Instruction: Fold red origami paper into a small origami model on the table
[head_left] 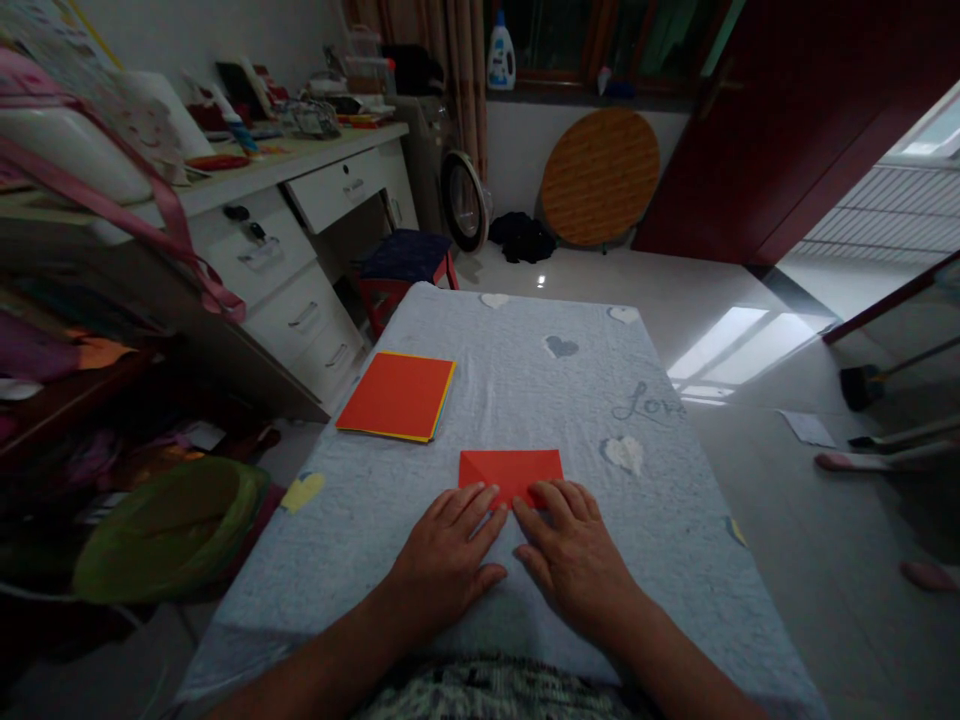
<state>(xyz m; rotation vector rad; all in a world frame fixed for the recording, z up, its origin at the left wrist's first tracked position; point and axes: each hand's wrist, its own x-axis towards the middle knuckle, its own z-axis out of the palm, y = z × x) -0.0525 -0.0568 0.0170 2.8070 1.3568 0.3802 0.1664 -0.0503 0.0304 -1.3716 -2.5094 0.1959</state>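
Red sheet [510, 466] | on the cloth-covered counter [517, 375], nearer me than the paper stack [401, 393] | my left grip [444, 552] and right grip [576, 555] unclenched, fingers laid over its near edge | looks like pressing flat: I should keep edges matched, bear down evenly, smooth outward from the middle

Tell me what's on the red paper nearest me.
Fingers of the left hand and right hand rest on the red paper; its surface beneath them can't be seen.

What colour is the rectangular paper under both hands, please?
The rectangular paper is red; head view.
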